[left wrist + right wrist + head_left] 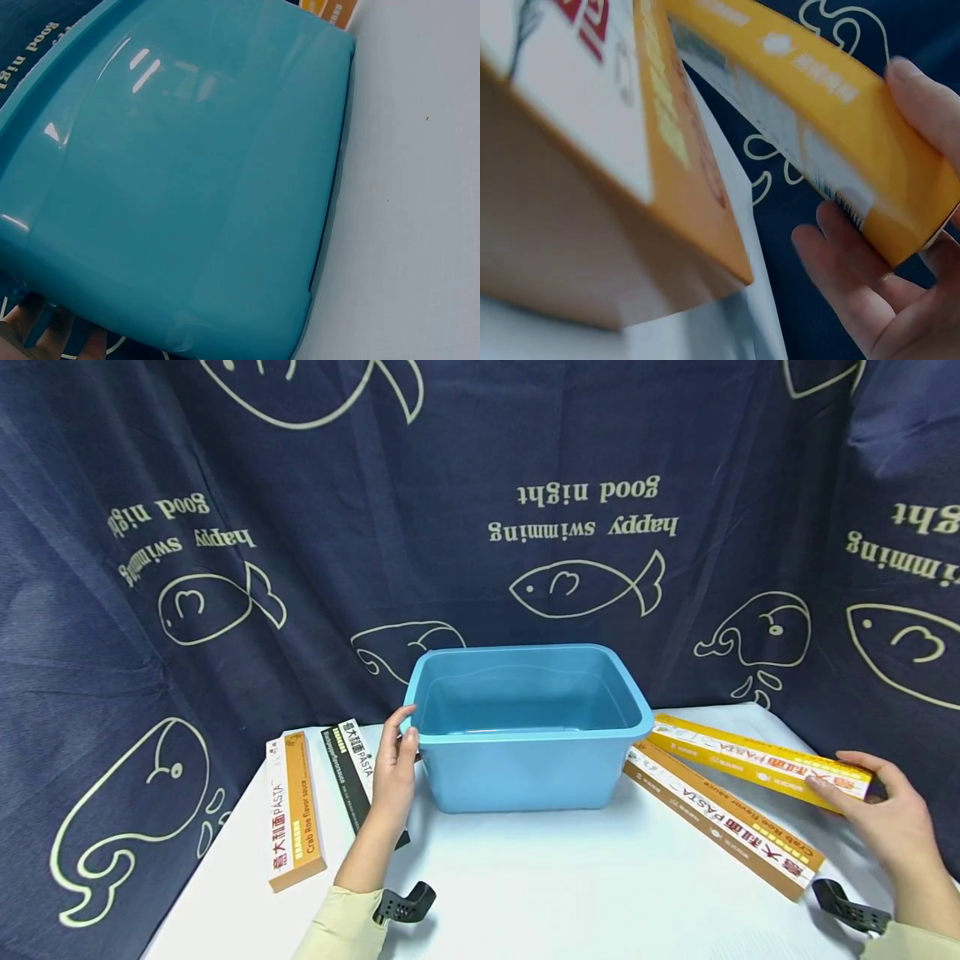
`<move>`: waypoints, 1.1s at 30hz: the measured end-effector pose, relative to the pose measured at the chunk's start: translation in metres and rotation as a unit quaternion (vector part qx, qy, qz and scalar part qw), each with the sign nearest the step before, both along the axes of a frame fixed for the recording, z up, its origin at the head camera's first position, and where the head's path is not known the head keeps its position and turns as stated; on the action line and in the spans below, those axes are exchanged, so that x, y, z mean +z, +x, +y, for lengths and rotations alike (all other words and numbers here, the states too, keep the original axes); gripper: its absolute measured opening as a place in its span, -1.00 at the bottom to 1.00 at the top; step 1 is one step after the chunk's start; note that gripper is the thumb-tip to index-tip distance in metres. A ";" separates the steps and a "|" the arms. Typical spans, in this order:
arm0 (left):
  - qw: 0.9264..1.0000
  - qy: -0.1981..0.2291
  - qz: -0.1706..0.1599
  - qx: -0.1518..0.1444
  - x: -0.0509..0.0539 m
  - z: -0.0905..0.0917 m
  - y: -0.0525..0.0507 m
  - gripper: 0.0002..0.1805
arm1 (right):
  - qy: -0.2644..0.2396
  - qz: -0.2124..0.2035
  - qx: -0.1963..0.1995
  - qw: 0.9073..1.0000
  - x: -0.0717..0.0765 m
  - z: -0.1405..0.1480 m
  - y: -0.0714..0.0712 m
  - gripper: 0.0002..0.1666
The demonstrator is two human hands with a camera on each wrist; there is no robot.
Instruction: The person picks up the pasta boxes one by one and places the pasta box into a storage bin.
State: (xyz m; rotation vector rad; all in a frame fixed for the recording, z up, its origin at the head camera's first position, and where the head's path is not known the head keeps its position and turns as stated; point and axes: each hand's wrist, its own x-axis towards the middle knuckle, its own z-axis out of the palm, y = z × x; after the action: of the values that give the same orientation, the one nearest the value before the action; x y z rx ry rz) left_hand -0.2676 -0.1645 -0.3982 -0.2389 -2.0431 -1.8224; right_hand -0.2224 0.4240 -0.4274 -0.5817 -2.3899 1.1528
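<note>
A blue plastic bin (525, 772) stands upright in the middle of the table. My left hand (395, 768) grips its left rim; the left wrist view shows some of the fingers (52, 334) by the bin's side wall (187, 172). At the right, my right hand (888, 806) holds the near end of a yellow pasta box (757, 758), thumb on one side and fingers on the other in the right wrist view. The box's far end is close to the bin's right side. Beside it lies an orange-brown crab roe pasta box (723, 818), apart from the hand.
Left of the bin lie an orange and white pasta box (296, 810) and a black pasta box (352, 777), partly hidden by my left arm. A navy curtain (465, 527) with fish drawings hangs behind the white table (540, 877).
</note>
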 end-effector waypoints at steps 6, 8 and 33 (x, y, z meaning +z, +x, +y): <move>1.000 0.001 0.001 0.000 0.001 0.000 0.001 -0.54 | -0.101 0.041 0.015 0.994 -0.001 0.001 0.002 -0.35; 1.000 0.001 0.001 0.001 0.001 0.000 0.001 -0.54 | -0.133 0.053 0.019 0.989 -0.001 0.001 0.001 -0.38; 1.000 0.005 0.012 0.001 0.000 0.002 0.002 -0.54 | -0.317 0.185 -0.005 0.930 0.012 -0.013 -0.006 -0.35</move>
State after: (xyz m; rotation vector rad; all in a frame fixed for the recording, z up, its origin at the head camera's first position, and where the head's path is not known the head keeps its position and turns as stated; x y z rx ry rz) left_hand -0.2658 -0.1628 -0.3980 -0.2547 -2.0160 -1.8187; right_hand -0.2283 0.4112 -0.4158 -0.5054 -1.6745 1.8566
